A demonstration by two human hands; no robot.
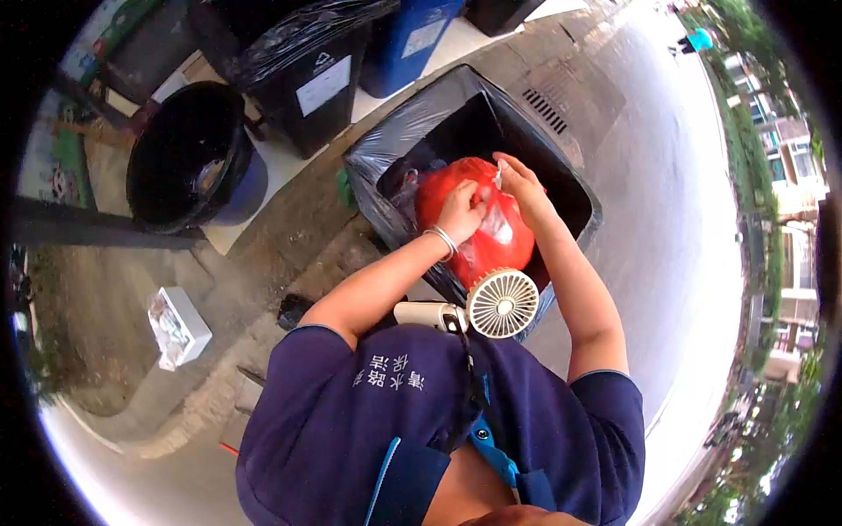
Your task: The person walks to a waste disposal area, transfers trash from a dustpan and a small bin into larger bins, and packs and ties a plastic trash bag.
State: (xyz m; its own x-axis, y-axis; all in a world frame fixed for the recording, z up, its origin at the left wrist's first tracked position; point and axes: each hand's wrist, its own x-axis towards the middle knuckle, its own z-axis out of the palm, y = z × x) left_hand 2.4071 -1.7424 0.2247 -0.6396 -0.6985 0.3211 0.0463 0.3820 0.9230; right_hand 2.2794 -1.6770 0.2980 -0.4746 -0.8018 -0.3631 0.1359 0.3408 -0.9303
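Observation:
A full red plastic bag [491, 237] sits at the mouth of a large bin lined with a black bag [386, 158]. On the bag's upper left side, my left hand [462, 210] has its fingers curled into the red plastic. My right hand [519, 182] is at the bag's top right, its fingers bent near a pale twisted piece of plastic. Part of the bin's dark inside shows around the red bag. A small white handheld fan [503, 303] hangs at my chest, just below the bag.
Black [316, 96] and blue [408, 44] bins stand beyond the lined bin. A round black tub [189, 158] is at the upper left, a white box [182, 326] on the ground at left. A drain grate [545, 111] lies behind; a distant person [699, 40] is on the road.

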